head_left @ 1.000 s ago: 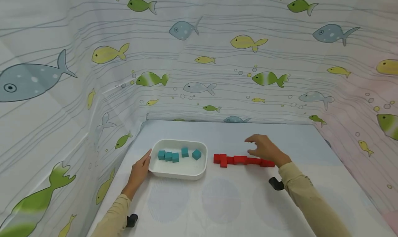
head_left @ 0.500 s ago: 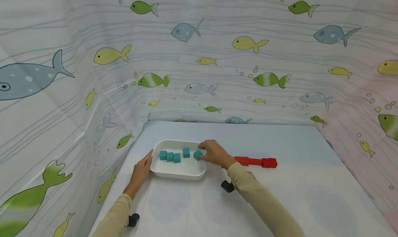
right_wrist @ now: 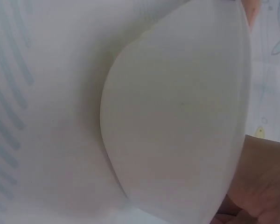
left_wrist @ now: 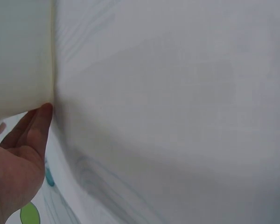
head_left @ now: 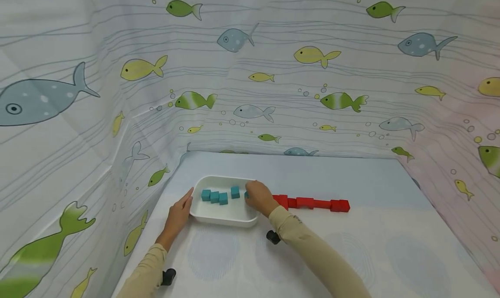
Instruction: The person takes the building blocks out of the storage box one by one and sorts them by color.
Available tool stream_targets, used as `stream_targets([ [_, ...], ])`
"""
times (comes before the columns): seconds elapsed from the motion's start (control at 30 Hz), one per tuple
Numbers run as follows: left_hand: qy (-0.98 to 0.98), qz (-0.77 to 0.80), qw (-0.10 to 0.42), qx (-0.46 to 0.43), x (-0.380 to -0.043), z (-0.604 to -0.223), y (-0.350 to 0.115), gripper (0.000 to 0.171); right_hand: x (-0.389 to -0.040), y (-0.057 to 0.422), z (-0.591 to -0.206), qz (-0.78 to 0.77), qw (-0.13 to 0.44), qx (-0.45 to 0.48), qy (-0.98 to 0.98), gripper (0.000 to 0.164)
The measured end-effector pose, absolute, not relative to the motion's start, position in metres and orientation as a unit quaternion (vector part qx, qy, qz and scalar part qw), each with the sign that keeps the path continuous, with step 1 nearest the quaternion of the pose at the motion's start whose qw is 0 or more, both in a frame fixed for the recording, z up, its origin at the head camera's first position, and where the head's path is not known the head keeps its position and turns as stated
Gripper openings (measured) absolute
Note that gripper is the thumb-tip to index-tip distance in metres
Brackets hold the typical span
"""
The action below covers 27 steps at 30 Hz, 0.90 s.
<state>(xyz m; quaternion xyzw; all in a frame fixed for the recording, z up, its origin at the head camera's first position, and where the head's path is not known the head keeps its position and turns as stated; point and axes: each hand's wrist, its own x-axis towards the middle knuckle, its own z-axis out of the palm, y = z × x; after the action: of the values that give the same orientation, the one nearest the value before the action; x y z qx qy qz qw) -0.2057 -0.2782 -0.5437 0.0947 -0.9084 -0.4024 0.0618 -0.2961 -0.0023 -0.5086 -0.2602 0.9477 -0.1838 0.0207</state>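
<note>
A white tray (head_left: 228,214) lies on the table with several teal cubes in it. My left hand (head_left: 178,212) rests with fairly straight fingers on the tray's left side; in the left wrist view its fingertips touch the outer wall. Over the tray's right rim reaches my right hand (head_left: 261,198), fingers curled at the rightmost teal cube (head_left: 246,195), which they mostly cover. The other cubes, such as the teal cube (head_left: 235,192) near the middle, sit apart from my hands. In the right wrist view the tray's wall (right_wrist: 177,112) hides the fingertips.
To the right of the tray a row of red blocks (head_left: 304,203) stretches end to end, its left end partly behind my right hand. A fish-patterned cloth (head_left: 250,94) surrounds the table (head_left: 332,172) at the back and sides.
My right hand has moved left from above the red blocks into the tray, and its fingers have closed around the rightmost teal cube. My left hand stays at the tray.
</note>
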Motion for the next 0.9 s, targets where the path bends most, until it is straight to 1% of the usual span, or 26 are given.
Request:
stream_targets([
  [0.2, -0.908, -0.404, 0.06, 0.091, -0.206, -0.545, -0.279, 0.047, -0.299, -0.006, -0.517, -0.172, 0.016, -0.249, 0.953, 0.035],
  [0.33, -0.909, -0.402, 0.063, 0.09, -0.208, -0.546, -0.28, 0.048, -0.301, -0.007, -0.52, -0.165, 0.009, -0.245, 0.955, 0.035],
  [0.53, -0.91, -0.4, 0.067, 0.089, -0.207, -0.546, -0.28, 0.047, -0.303, -0.006, -0.519, -0.188, 0.0, -0.258, 0.947, 0.026],
  [0.67, -0.91, -0.399, 0.066, 0.091, -0.207, -0.547, -0.28, 0.047, -0.304, -0.001, -0.512, -0.207, -0.009, -0.278, 0.938, 0.023],
  [0.9, -0.91, -0.401, 0.059, 0.092, -0.208, -0.545, -0.279, 0.047, -0.298, 0.017, -0.483, -0.249, -0.028, -0.31, 0.917, 0.026],
])
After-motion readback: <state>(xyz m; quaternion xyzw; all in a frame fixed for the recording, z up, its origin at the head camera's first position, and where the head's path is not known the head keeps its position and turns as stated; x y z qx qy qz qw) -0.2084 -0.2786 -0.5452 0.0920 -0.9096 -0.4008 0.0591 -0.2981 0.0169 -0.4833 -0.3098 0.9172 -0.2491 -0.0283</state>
